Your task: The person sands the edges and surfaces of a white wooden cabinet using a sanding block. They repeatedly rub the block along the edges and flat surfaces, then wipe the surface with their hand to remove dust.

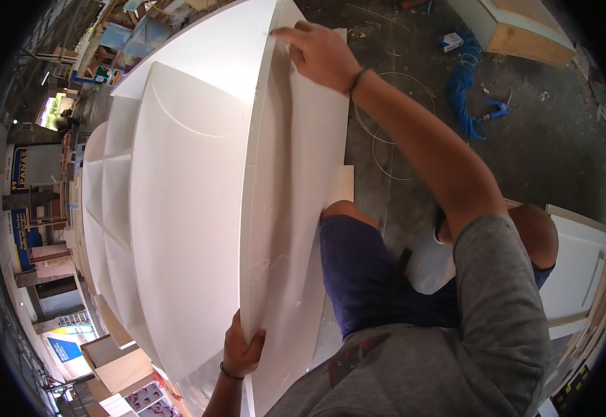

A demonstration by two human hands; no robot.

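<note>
A large white cabinet [192, 187] with open compartments stands in front of me, and its long, pale panel edge [247, 229] runs from far to near. My left hand [244, 345] is wrapped round the near part of that edge, the thumb on the side facing me. At the far end of the same panel, my right hand [317, 54] is bent over the edge. Its fingers are drawn together in a pinch, the index finger touching the edge. Whatever lies between them is too small to make out. A thin, curved white strip [178, 124] shows against the cabinet's inner panel.
Loops of thin strip [394, 125] lie on the dark floor to the right. Beyond them are a coiled blue air hose [464, 90], a blue air gun [499, 108] and a small box [450, 42]. A white panelled piece [574, 271] stands behind my right side.
</note>
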